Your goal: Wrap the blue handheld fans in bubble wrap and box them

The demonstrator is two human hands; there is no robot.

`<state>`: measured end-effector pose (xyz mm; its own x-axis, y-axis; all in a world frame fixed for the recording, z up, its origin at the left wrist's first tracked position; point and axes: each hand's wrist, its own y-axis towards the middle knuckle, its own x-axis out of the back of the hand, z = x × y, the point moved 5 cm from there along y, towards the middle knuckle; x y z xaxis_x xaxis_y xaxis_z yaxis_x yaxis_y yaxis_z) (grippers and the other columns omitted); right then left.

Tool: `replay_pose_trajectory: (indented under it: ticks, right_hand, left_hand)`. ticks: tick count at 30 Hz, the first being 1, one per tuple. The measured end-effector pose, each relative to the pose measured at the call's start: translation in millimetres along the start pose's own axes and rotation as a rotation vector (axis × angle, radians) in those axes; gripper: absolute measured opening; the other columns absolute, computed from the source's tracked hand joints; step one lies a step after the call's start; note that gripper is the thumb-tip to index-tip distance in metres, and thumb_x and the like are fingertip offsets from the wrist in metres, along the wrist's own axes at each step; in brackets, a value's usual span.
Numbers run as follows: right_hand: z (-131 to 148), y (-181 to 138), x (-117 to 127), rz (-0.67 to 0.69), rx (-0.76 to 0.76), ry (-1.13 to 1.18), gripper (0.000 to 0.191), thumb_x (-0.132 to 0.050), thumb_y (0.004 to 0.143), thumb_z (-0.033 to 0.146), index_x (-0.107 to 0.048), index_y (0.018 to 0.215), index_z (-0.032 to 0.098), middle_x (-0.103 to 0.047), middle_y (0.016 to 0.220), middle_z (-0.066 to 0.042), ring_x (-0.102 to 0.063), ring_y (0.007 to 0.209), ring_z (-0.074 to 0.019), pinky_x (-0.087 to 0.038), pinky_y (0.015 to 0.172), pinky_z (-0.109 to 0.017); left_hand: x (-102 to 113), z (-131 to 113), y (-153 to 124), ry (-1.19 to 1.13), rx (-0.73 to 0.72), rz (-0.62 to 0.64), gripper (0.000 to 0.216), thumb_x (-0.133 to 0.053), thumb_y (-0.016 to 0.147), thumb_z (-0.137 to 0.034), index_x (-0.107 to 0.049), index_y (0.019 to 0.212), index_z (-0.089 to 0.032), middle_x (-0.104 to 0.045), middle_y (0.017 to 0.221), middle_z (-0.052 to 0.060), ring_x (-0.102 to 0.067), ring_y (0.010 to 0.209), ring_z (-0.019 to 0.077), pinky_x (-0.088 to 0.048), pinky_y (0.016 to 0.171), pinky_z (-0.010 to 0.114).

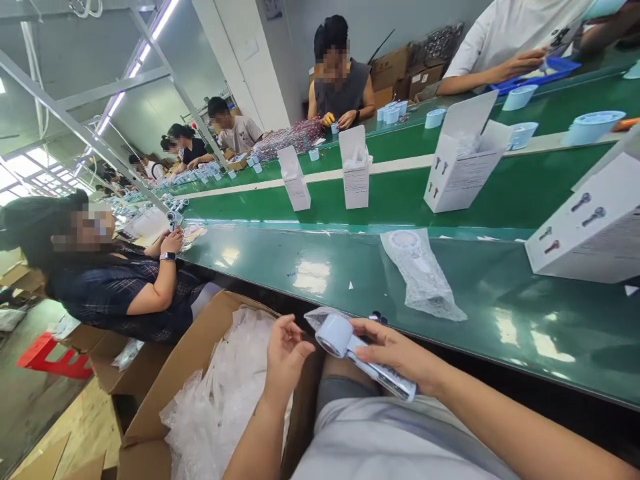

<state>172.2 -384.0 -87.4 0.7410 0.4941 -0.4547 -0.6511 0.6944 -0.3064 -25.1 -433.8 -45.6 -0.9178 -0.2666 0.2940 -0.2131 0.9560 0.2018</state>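
Note:
My right hand (400, 353) is closed round a pale blue handheld fan (350, 347), head pointing left, held over my lap at the green table's near edge. A clear plastic bag (320, 315) sits at the fan's head. My left hand (285, 357) is just left of the fan head, fingers curled and apart, touching the bag's edge. A second fan wrapped in a clear bag (420, 273) lies on the green table (320, 267) just beyond my hands.
A cardboard box (165, 387) full of clear bags stands at my left knee. White open cartons (463, 160) stand on the conveyor belt (500, 193), one large carton (590, 227) at right. Several other people sit along both sides.

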Motion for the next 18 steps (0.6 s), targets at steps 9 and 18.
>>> replay_pose_trajectory:
  ticks: [9,18]
  right_hand:
    - [-4,-21,-6,0.088,-0.048,-0.228,0.043,-0.071,0.071,0.026,-0.055,0.111,0.023,-0.062,0.09,0.002,-0.056,0.079,-0.0145,-0.04,0.07,-0.026]
    - [-20,-26,0,0.005,-0.132,-0.14,0.062,-0.074,0.063,0.034,-0.047,0.117,0.018,-0.057,0.109,-0.005,-0.054,0.09,-0.0173,-0.041,0.08,-0.03]
  left_hand:
    - [-36,26,23,-0.02,0.45,0.444,0.028,-0.069,0.073,-0.038,-0.069,0.09,-0.016,-0.051,0.063,-0.004,-0.042,0.05,0.0076,-0.034,0.049,0.021]
    - [-51,-17,11,0.596,-0.276,0.366,0.017,-0.048,0.086,-0.014,-0.062,0.079,-0.018,-0.061,0.083,0.006,-0.055,0.082,0.0178,-0.044,0.074,0.029]
